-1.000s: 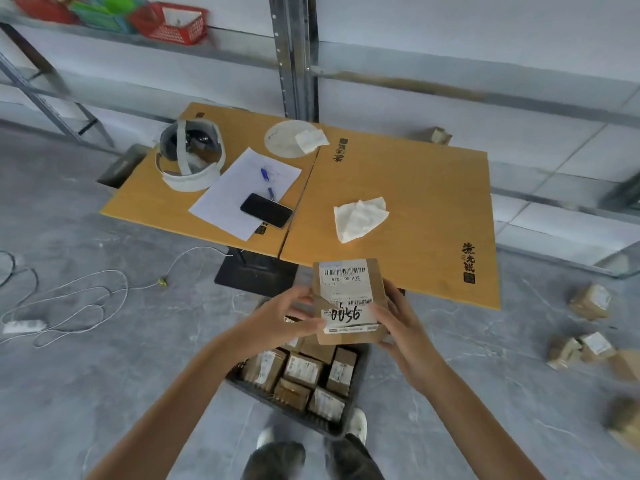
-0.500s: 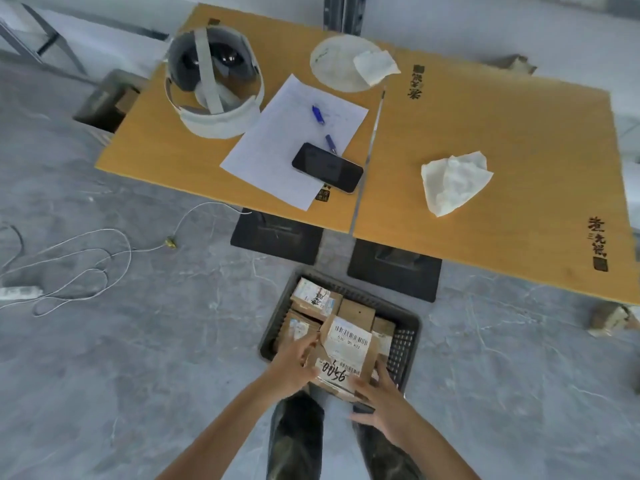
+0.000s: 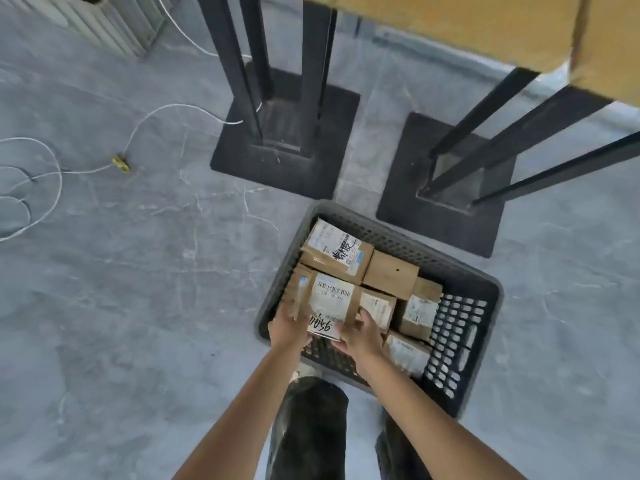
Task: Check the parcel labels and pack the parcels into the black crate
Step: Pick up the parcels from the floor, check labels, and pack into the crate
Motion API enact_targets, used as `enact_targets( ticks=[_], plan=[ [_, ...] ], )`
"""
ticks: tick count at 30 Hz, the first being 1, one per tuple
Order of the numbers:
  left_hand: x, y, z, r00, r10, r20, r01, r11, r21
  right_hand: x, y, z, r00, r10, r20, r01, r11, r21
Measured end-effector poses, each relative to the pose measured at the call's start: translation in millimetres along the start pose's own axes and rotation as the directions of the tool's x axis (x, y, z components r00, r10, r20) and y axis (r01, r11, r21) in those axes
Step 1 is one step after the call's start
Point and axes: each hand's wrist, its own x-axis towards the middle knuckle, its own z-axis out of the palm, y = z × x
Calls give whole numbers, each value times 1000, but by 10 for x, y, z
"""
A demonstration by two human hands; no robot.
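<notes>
The black crate (image 3: 460, 282) stands on the grey floor in front of my feet, with several brown cardboard parcels inside. A flat brown parcel (image 3: 329, 303) with a white barcode label and the handwritten number 0056 sits low at the crate's near left corner. My left hand (image 3: 289, 325) grips its left edge and my right hand (image 3: 360, 336) grips its right edge. Whether the parcel rests on the parcels below I cannot tell. Another labelled parcel (image 3: 337, 251) with black scribbles lies at the crate's far left.
Two black table bases (image 3: 287, 140) (image 3: 446, 188) with upright legs stand just beyond the crate. The yellow tabletop's edge (image 3: 485, 26) overhangs at the top. A white cable (image 3: 41, 174) loops over the floor at left. My legs are below the crate.
I have bent down, and the parcel held up in front of the table has been lowered by both hands into the crate's near left corner. The view dropped below the tabletop.
</notes>
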Motion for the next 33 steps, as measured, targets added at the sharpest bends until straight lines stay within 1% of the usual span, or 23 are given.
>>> enact_targets(
  ticks=[2, 4, 5, 7, 8, 9, 11, 13, 15, 17, 18, 19, 20, 21, 23, 24, 27, 29, 30, 31, 33],
  plan=[
    [377, -99, 78, 995, -80, -53, 73, 989, -132, 413, 64, 166, 998, -44, -35, 41, 994, -99],
    [698, -157, 124, 985, -158, -69, 138, 963, -230, 758, 126, 333, 998, -46, -53, 39, 992, -120],
    [839, -170, 145, 982, -179, -53, 161, 956, -243, 889, 147, 416, 995, -78, -59, 67, 981, -181],
    [1004, -122, 203, 979, -197, 45, 202, 949, -240, 1121, 184, 564, 983, -179, -33, 155, 917, -367],
    [1052, -75, 218, 971, -216, 100, 235, 939, -252, 1190, 189, 625, 980, -196, -29, 169, 904, -392],
    [1097, -44, 236, 968, -223, 112, 245, 936, -253, 1242, 183, 667, 980, -197, -32, 170, 907, -385],
    [1189, -2, 276, 975, -205, 84, 220, 944, -248, 1312, 181, 670, 987, -156, -31, 141, 947, -289],
    [1192, 42, 286, 951, -298, 84, 309, 896, -318, 1327, 145, 609, 995, -99, 20, 100, 988, -121],
    [1188, 36, 265, 914, -397, 83, 402, 860, -315, 1337, 78, 550, 998, -49, 34, 47, 996, 72],
    [1139, -33, 223, 861, -497, 110, 506, 814, -284, 1317, 10, 488, 1000, 21, -1, -20, 983, 182],
    [1125, -86, 206, 837, -528, 146, 546, 783, -299, 1298, 4, 469, 999, 50, -10, -48, 981, 187],
    [1133, -158, 198, 840, -507, 194, 543, 776, -322, 1283, 22, 456, 997, 77, -3, -75, 983, 168],
    [1157, -222, 199, 856, -451, 253, 515, 784, -348, 1255, 48, 448, 994, 104, 21, -106, 985, 136],
    [1181, -266, 203, 877, -391, 280, 475, 796, -374, 1234, 74, 449, 991, 126, 54, -131, 986, 108],
    [1265, -290, 238, 909, -318, 269, 404, 827, -391, 1239, 110, 476, 985, 135, 107, -141, 988, 57],
    [1287, -263, 244, 918, -310, 248, 386, 842, -377, 1249, 117, 494, 984, 132, 123, -138, 989, 50],
    [1296, -147, 221, 912, -307, 271, 388, 860, -333, 1306, 79, 511, 982, 122, 148, -127, 992, 28],
    [1286, -94, 171, 896, -337, 289, 415, 865, -280, 1302, 30, 487, 979, 124, 163, -113, 991, -75],
    [1268, -63, 141, 893, -350, 281, 419, 876, -240, 1272, -8, 470, 978, 118, 173, -90, 983, -162],
    [1235, -31, 110, 895, -358, 264, 411, 893, -184, 1228, -51, 447, 978, 103, 183, -52, 964, -260],
    [1148, 34, 60, 912, -358, 202, 373, 927, -40, 1116, -136, 395, 985, 44, 168, 36, 895, -444]
  ],
)
